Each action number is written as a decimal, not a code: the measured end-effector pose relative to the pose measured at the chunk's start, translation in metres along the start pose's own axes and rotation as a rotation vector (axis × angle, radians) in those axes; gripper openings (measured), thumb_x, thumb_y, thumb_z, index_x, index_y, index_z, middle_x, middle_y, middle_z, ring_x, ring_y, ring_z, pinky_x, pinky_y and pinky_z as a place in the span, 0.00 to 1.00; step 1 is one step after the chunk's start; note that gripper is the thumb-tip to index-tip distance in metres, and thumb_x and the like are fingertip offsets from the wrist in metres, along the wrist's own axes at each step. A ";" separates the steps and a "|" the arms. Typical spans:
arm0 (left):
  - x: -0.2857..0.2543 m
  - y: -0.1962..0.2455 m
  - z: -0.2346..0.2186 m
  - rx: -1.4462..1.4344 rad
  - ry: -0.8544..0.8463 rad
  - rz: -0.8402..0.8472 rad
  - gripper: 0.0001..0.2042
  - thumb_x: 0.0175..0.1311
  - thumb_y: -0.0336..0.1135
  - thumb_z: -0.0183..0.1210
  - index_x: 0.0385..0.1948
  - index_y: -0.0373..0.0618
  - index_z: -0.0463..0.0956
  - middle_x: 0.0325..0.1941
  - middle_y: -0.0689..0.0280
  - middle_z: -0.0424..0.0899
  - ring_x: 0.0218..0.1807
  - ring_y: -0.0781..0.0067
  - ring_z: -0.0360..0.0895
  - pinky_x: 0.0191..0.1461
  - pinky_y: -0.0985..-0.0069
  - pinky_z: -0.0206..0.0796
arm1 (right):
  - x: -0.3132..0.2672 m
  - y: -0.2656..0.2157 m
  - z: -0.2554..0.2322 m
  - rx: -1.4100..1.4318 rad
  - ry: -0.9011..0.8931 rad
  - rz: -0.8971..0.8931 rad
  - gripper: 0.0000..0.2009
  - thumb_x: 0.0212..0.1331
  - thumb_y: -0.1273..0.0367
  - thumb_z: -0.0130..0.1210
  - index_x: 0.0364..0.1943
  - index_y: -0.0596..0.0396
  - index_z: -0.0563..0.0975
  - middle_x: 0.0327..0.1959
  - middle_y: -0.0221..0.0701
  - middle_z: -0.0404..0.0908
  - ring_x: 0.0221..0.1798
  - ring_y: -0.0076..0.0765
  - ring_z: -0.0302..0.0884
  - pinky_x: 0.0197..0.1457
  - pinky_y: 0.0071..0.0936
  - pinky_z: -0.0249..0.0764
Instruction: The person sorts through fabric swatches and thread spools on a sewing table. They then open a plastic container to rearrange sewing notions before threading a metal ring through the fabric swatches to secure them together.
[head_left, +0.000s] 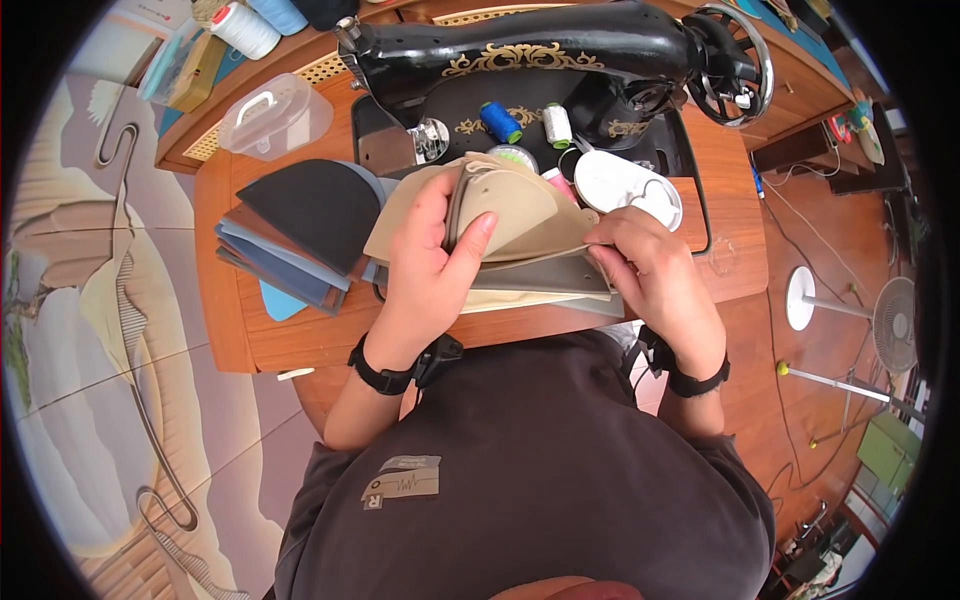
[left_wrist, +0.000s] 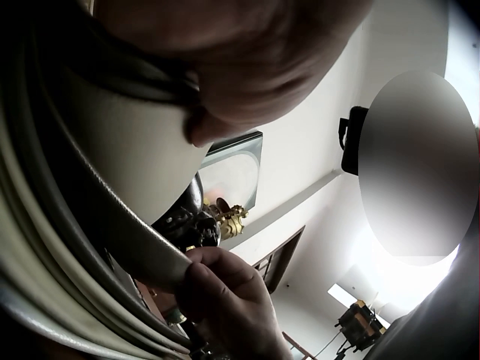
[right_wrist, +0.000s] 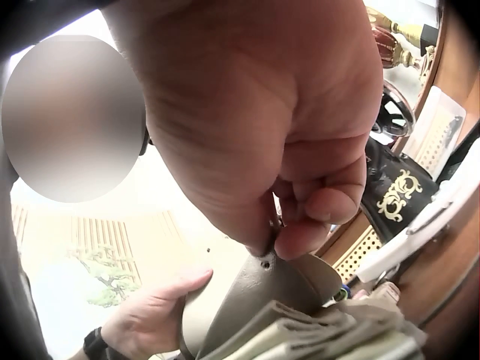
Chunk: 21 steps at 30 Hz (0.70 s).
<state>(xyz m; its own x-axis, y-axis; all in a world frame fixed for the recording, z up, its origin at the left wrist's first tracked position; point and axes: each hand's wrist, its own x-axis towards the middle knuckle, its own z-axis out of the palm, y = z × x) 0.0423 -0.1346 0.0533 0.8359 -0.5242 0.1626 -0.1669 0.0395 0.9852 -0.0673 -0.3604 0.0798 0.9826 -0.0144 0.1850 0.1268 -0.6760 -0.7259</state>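
Beige leather-like pieces (head_left: 515,215) are bunched over the table's front edge, some folded over. The left hand (head_left: 430,265) grips their left part, thumb in front and fingers partly hidden behind the folds. At the right corner the right hand (head_left: 655,275) pinches one piece's edge between thumb and fingers. A small hole shows near that corner of the piece (right_wrist: 262,281) in the right wrist view, just below the pinching fingers of the right hand (right_wrist: 262,127). Grey and cream layers (head_left: 540,278) lie beneath.
Behind stands a black sewing machine (head_left: 530,50) with blue (head_left: 501,122) and white (head_left: 557,125) thread spools. Black, brown and blue pieces (head_left: 310,215) are stacked at the left, below a clear plastic box (head_left: 275,118). A white oval object (head_left: 625,188) lies near the right hand.
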 end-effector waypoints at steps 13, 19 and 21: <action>0.002 0.004 0.004 -0.037 -0.061 0.072 0.20 0.75 0.26 0.53 0.66 0.33 0.64 0.59 0.59 0.77 0.61 0.74 0.73 0.66 0.74 0.65 | 0.012 0.002 0.002 0.111 -0.027 -0.141 0.13 0.55 0.81 0.66 0.45 0.57 0.84 0.44 0.33 0.84 0.40 0.36 0.84 0.40 0.29 0.79; -0.002 0.011 0.000 0.303 -0.167 0.111 0.20 0.78 0.36 0.54 0.64 0.34 0.65 0.59 0.52 0.78 0.61 0.58 0.76 0.66 0.67 0.65 | 0.030 -0.022 0.012 0.173 0.183 -0.240 0.08 0.55 0.80 0.66 0.37 0.56 0.81 0.38 0.35 0.83 0.41 0.44 0.83 0.45 0.34 0.80; 0.001 0.005 -0.003 0.365 -0.209 0.271 0.21 0.78 0.40 0.54 0.63 0.33 0.66 0.58 0.49 0.77 0.59 0.50 0.76 0.65 0.63 0.66 | 0.034 -0.025 0.018 0.202 0.183 -0.276 0.08 0.55 0.79 0.66 0.37 0.56 0.81 0.38 0.35 0.83 0.41 0.44 0.83 0.44 0.33 0.80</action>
<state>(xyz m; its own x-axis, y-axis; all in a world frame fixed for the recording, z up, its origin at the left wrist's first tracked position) 0.0434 -0.1326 0.0589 0.6206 -0.6971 0.3589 -0.5670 -0.0828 0.8196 -0.0343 -0.3309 0.0928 0.8698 0.0036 0.4935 0.4249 -0.5140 -0.7451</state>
